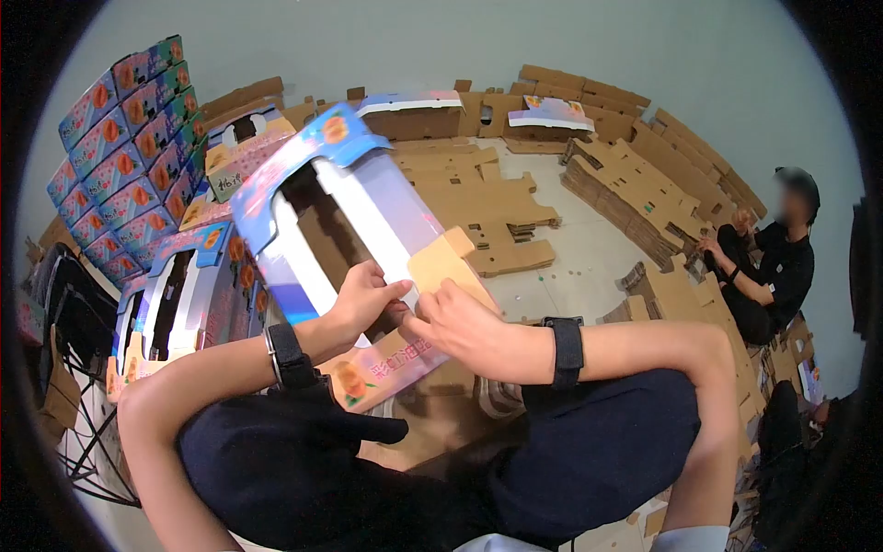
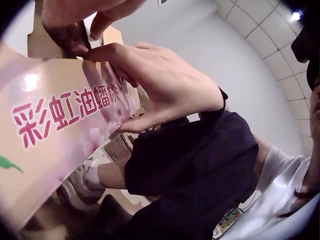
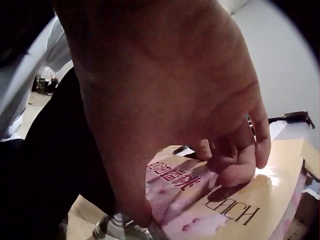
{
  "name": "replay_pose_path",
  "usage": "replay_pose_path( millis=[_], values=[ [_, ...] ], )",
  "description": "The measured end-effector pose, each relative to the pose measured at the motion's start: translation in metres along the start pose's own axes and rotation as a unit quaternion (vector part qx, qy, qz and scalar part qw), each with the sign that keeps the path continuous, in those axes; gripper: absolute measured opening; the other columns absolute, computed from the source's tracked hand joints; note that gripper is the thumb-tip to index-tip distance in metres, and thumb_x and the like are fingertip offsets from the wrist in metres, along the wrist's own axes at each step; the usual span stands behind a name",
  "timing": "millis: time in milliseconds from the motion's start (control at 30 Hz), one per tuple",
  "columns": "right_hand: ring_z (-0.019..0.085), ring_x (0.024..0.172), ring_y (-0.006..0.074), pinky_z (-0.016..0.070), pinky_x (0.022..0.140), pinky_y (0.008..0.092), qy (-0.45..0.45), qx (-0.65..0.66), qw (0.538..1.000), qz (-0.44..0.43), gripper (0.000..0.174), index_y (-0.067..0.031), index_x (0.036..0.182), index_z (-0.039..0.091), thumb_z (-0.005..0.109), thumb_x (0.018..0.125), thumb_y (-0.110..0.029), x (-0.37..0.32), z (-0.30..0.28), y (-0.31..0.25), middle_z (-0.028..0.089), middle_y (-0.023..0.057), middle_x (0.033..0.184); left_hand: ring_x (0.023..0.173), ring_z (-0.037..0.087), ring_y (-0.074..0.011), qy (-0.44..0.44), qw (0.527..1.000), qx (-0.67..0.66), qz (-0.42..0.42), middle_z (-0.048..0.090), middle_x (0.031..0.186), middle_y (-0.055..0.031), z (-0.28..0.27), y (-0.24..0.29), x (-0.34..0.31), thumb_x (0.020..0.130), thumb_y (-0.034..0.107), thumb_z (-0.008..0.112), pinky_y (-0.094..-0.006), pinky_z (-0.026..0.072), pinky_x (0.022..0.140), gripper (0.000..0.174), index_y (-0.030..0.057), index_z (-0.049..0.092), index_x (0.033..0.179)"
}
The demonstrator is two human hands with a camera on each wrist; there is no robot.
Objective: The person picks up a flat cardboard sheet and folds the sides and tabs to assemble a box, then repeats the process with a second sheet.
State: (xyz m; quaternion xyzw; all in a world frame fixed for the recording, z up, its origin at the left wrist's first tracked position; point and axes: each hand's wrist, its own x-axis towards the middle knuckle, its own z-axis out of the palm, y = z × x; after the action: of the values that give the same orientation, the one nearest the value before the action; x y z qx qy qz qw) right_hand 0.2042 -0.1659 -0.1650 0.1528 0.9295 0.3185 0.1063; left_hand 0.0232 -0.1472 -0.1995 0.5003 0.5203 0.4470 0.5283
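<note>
A printed cardboard fruit box (image 1: 368, 198) stands tilted before my knees, its top partly open along a long slot. Red characters and a peach picture mark its near panel (image 2: 75, 110). My left hand (image 1: 361, 299) pinches the panel's upper edge, thumb pointing toward the other hand. Close beside it, my right hand (image 1: 460, 322) grips the same panel near a tan flap (image 1: 443, 262), its fingers bent over the edge and its thumb lower on the printed face. In the right wrist view, the right hand (image 3: 170, 85) hides part of the lettering.
Finished boxes (image 1: 129, 175) are stacked high at the left, with more boxes (image 1: 189, 294) nearer me. Flat cardboard sheets (image 1: 460, 189) lie across the floor, and piles (image 1: 635, 193) stand farther right. Another person (image 1: 782, 258) sits at the right.
</note>
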Motion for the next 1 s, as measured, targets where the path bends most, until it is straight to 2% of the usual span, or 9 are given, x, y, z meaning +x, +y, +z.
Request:
replay_pose_path(
  millis=[67,133,333,433,567,600,700,867,1000],
  values=[
    [0.052,0.083,0.0184,0.0363,0.072,0.0305,-0.002,-0.036,0.999,-0.007,0.059,-0.0039,0.119,0.045,0.067,0.07,-0.029,0.001,0.004,0.0,0.052,0.0073,0.091,0.066,0.063,-0.0143,0.016,1.0,-0.011,0.008,0.062,0.078,-0.0094,0.001,0.007,-0.006,0.086,0.014,0.065,-0.0253,0.0538,0.061,0.024,-0.0063,0.053,0.09],
    [0.051,0.085,0.0181,0.0354,0.07,0.0304,0.075,-0.093,0.993,0.017,0.046,-0.0076,0.112,0.047,0.062,0.073,-0.026,-0.001,0.008,0.001,0.05,0.0064,0.092,0.068,0.064,-0.0139,0.023,1.0,-0.015,-0.014,0.063,0.08,-0.0108,-0.003,0.008,-0.006,0.088,0.012,0.063,-0.0236,0.0539,0.061,0.022,-0.0081,0.056,0.092],
    [0.051,0.08,0.0163,0.0346,0.068,0.0294,0.056,-0.083,0.994,-0.048,0.039,-0.0117,0.103,0.045,0.064,0.071,-0.023,0.001,0.01,0.006,0.046,0.0041,0.09,0.072,0.066,-0.0168,0.021,0.997,-0.043,-0.062,0.067,0.087,-0.0177,-0.008,0.007,-0.006,0.09,0.016,0.056,-0.0235,0.0539,0.067,0.027,-0.0106,0.059,0.092],
    [0.05,0.074,0.0154,0.0345,0.067,0.0284,0.101,-0.036,0.994,0.006,0.04,-0.0131,0.103,0.045,0.065,0.069,-0.022,-0.003,0.017,0.006,0.046,0.0039,0.088,0.074,0.066,-0.0179,-0.036,0.991,-0.107,-0.067,0.067,0.088,-0.0176,-0.014,0.0,-0.002,0.09,0.022,0.051,-0.0234,0.0507,0.066,0.032,-0.0086,0.06,0.092],
    [0.056,0.074,0.0179,0.0338,0.072,0.0324,0.083,-0.052,0.995,-0.015,0.035,-0.0127,0.104,0.049,0.061,0.074,-0.025,-0.012,0.025,0.009,0.05,0.0059,0.09,0.075,0.065,-0.0162,-0.121,0.992,0.0,-0.025,0.068,0.088,-0.0116,-0.022,-0.012,-0.004,0.089,0.027,0.052,-0.0277,0.0439,0.06,0.032,-0.0033,0.061,0.093],
    [0.057,0.077,0.0185,0.0342,0.073,0.0329,0.083,-0.04,0.995,-0.023,0.035,-0.0132,0.104,0.049,0.062,0.074,-0.025,-0.015,0.028,0.009,0.051,0.0068,0.091,0.075,0.064,-0.0164,-0.174,0.978,0.118,-0.007,0.067,0.085,-0.0105,-0.022,-0.019,-0.007,0.088,0.031,0.053,-0.031,0.0449,0.062,0.035,-0.002,0.061,0.093],
    [0.058,0.081,0.0203,0.0352,0.077,0.0347,0.074,-0.011,0.997,-0.034,0.037,-0.0141,0.105,0.049,0.063,0.072,-0.025,-0.022,0.034,0.011,0.052,0.0083,0.092,0.069,0.061,-0.0211,-0.333,0.839,0.425,0.071,0.063,0.077,-0.0119,-0.03,-0.027,-0.02,0.082,0.041,0.063,-0.0345,0.0472,0.063,0.043,-0.0014,0.061,0.09],
    [0.058,0.085,0.0234,0.0349,0.088,0.0393,0.045,0.025,0.999,-0.007,0.043,-0.0139,0.109,0.049,0.064,0.071,-0.026,-0.031,0.044,0.012,0.053,0.0087,0.093,0.07,0.062,-0.0265,-0.327,0.831,0.449,-0.003,0.063,0.076,-0.017,-0.027,-0.009,-0.02,0.076,0.054,0.067,-0.0368,0.0471,0.065,0.059,-0.0034,0.064,0.089],
    [0.058,0.087,0.0242,0.0343,0.091,0.041,0.036,0.0,0.999,0.02,0.045,-0.0129,0.112,0.048,0.064,0.072,-0.026,-0.036,0.041,0.015,0.053,0.0084,0.093,0.071,0.062,-0.0272,-0.291,0.849,0.441,0.03,0.063,0.076,-0.0193,-0.023,-0.009,-0.02,0.075,0.056,0.068,-0.0374,0.0473,0.066,0.061,-0.0041,0.065,0.087]
  ],
)
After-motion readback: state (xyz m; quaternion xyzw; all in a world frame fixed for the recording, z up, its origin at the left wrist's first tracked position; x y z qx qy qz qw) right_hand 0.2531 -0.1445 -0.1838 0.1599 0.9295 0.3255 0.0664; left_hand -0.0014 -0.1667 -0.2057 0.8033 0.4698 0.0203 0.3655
